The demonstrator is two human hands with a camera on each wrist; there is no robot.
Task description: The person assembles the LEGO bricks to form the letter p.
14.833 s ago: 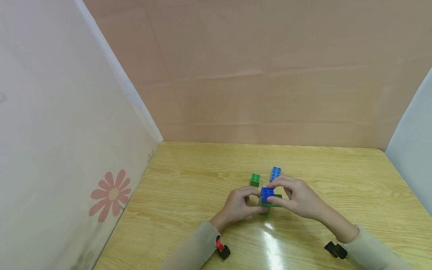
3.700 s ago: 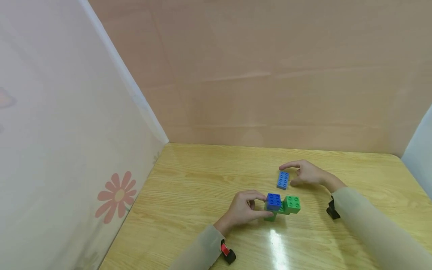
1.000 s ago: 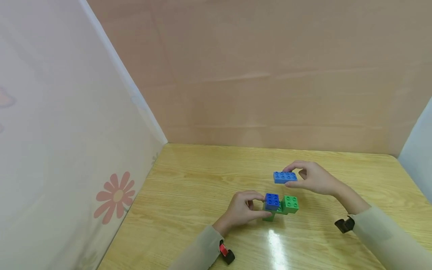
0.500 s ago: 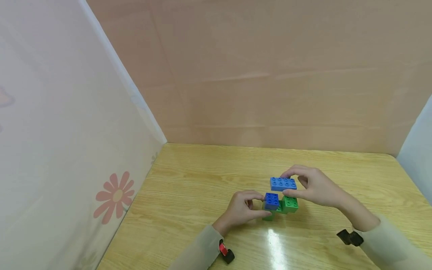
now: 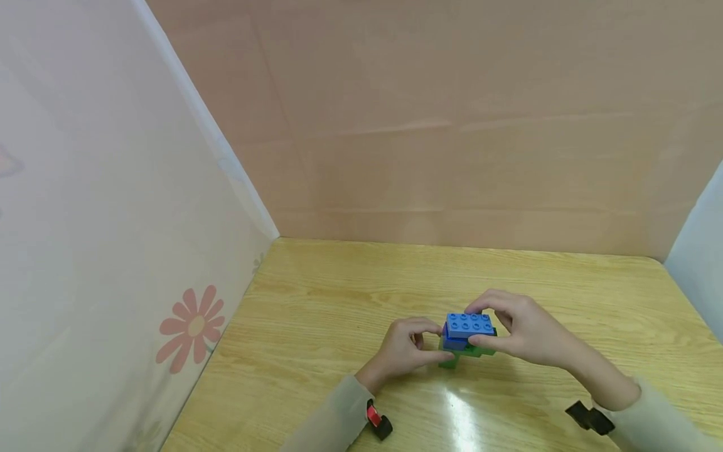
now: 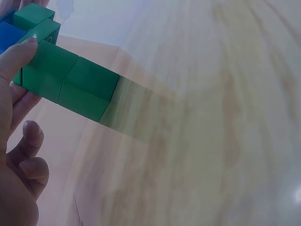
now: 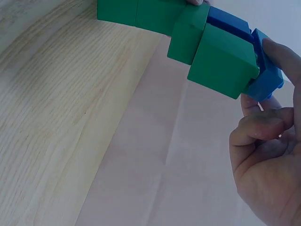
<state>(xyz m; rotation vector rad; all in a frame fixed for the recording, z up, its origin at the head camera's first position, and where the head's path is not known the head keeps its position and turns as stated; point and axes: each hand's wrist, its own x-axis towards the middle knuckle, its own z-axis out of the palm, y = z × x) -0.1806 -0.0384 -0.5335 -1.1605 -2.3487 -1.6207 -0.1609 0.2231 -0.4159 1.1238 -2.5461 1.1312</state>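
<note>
In the head view my left hand [image 5: 400, 351] grips the lower left part of a small toy-brick build with thumb and fingers. It has green bricks [image 5: 448, 362] at the bottom and a dark blue brick [image 5: 454, 344] on top at the left. My right hand [image 5: 528, 329] pinches a light blue brick [image 5: 469, 323] by its right part, lying across the top. From the right wrist view, this blue brick [image 7: 265, 70] sits against the studs of a green brick [image 7: 223, 59], with a narrow gap still showing. Below, stacked green bricks [image 6: 89, 89] reach down to the tabletop in the left wrist view.
The build stands on a wooden table [image 5: 327, 301]. A tan cloth [image 5: 452, 125] hangs behind it, and a pale sheet with a printed flower [image 5: 196, 326] runs along the left. Each sleeve carries a black wrist mount [image 5: 590, 418].
Earlier, the right hand released the dark blue brick; a green brick joined the build at right. The light blue brick was picked up, turned and lowered onto the top. The left hand keeps holding.
</note>
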